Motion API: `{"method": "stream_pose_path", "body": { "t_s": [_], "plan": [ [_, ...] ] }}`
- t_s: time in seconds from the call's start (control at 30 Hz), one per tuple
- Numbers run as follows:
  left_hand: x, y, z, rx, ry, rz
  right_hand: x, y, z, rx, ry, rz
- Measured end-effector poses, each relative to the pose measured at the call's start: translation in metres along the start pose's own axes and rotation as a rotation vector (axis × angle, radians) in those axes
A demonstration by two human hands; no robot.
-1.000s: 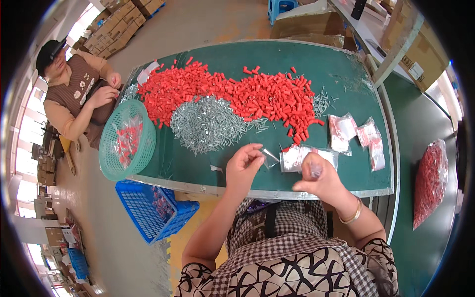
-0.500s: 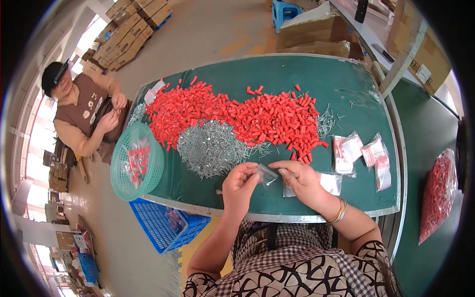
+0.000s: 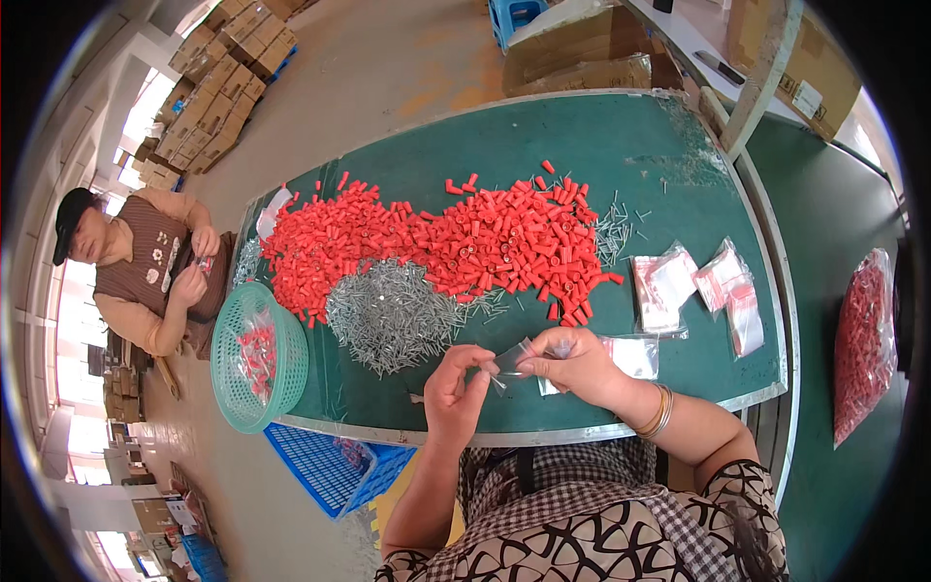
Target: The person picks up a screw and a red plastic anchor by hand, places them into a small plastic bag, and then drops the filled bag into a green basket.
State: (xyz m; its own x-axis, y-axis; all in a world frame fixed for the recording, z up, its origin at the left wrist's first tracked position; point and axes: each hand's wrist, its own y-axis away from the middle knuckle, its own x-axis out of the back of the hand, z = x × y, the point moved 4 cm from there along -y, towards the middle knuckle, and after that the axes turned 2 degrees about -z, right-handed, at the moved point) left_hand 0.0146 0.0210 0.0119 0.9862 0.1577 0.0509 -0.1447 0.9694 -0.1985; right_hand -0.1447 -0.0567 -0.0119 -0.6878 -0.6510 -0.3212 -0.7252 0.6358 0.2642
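A small clear plastic bag (image 3: 511,360) is stretched between my hands above the table's near edge. My left hand (image 3: 458,393) pinches one side of it between thumb and fingers. On the other side, my right hand (image 3: 580,367) grips it with closed fingers. Something thin and silvery shows low in the bag, too small to name. Ahead lies a heap of grey metal screws or nails (image 3: 393,315), and beyond it spreads a large pile of short red plastic caps (image 3: 504,238). Beneath my right hand rests a packet of clear bags (image 3: 632,357).
More bag packets (image 3: 663,291) lie on the green table (image 3: 543,126) at right. A green basket (image 3: 233,388) of filled bags stands at the left edge, above a blue crate (image 3: 320,466). Another person (image 3: 145,262) works at left. A sack of red pieces (image 3: 863,335) lies far right.
My right fingers have come onto the clear bag, which is now pulled between both hands. The whole view has shifted slightly. The person at left has raised their head.
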Motion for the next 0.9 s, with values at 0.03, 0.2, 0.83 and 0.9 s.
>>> {"method": "stream_pose_path", "body": {
  "t_s": [0.03,0.2,0.83,0.9],
  "plan": [
    [0.000,0.001,-0.003,0.065,0.067,0.035,-0.001,0.000,0.001,-0.002,-0.001,0.001],
    [-0.012,0.000,-0.002,0.240,0.204,0.147,-0.003,0.000,-0.001,0.038,0.148,0.059],
    [-0.017,0.003,-0.022,0.234,-0.069,0.053,0.003,-0.001,0.003,0.175,0.301,0.100],
    [-0.017,0.003,-0.021,0.265,-0.104,0.062,0.002,-0.003,0.004,0.112,0.236,0.058]
  ]
}}
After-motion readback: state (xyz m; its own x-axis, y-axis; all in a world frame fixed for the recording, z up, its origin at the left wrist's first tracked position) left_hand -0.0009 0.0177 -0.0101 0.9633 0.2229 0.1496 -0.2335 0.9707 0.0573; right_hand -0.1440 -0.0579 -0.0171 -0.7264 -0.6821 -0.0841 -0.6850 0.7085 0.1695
